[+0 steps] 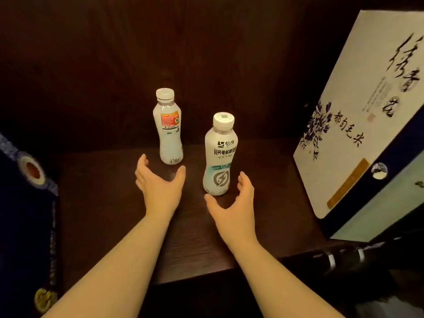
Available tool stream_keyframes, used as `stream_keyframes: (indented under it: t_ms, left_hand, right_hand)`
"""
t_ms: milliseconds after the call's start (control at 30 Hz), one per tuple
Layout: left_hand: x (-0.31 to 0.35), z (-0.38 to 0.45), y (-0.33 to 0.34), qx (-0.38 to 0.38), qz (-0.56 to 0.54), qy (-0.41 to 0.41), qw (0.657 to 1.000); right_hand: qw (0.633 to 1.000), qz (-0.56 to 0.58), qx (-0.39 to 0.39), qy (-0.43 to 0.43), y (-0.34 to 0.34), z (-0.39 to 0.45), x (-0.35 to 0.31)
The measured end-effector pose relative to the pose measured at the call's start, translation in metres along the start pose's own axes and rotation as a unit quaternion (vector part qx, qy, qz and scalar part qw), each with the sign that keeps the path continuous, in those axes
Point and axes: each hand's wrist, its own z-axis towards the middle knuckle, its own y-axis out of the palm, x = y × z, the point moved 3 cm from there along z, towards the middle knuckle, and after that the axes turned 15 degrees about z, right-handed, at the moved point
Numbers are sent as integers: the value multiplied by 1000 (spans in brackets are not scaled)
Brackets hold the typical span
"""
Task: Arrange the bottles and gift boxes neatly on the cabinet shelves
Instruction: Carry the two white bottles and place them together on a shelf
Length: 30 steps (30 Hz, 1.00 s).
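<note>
A cream gift box (358, 115) is being kept upright at the shelf's (110, 203) right end, a dark box (25, 214) at the left. Two bottles are being left standing between them: the far bottle (168, 129) behind, the near bottle (220, 157) to its right. Left hand (158, 182) and right hand (234, 205) are being held spread, grasping nothing. Lining up seemingly remains.
</note>
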Motion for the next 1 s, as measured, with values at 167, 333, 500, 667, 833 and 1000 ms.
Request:
stream_keyframes:
  t_ms: [167,333,500,667,833,1000]
  left_hand:
    - [7,36,23,15,31,19,999]
    - [10,60,41,-7,36,30,999]
    - [11,70,48,-9,47,13,999]
    - [12,67,46,-10,64,29,997]
    - [12,53,36,-14,51,33,998]
    - [13,25,19,-38,34,43,998]
  right_hand:
    - [999,-31,-23,-17,9,19,4]
    - [998,-64,-24,-4,15,33,4]
    - [995,-95,-35,-5,18,34,4]
    - [994,-102,-29,-11,18,32,1]
    - [998,-67,6,-2,10,23,-1]
    - [999,-17,26,20,-8,-1,-3]
